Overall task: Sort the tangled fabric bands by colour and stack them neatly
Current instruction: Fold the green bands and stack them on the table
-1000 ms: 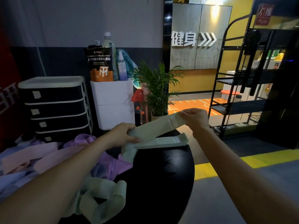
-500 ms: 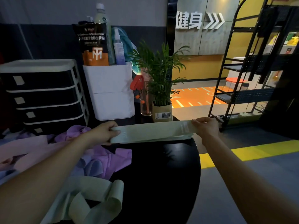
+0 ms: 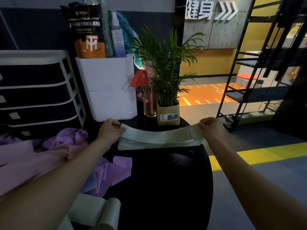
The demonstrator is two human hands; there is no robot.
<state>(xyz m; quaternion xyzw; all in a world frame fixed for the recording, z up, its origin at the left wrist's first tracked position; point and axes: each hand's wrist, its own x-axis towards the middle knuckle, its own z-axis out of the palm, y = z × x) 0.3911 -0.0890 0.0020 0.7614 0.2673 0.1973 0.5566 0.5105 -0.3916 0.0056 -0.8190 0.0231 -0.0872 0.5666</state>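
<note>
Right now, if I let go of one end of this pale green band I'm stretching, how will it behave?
Probably floppy: the green band sags in the middle between your left hand and right hand. It looks thin and light, so the free end would likely drop onto the green stack underneath. It may spring back a little if it is elastic.

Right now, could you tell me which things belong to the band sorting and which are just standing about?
Job: green band held by left hand and right hand; green stack; purple bands; pink bands.
Standing about: potted plant; drawer unit; black rack.
</note>
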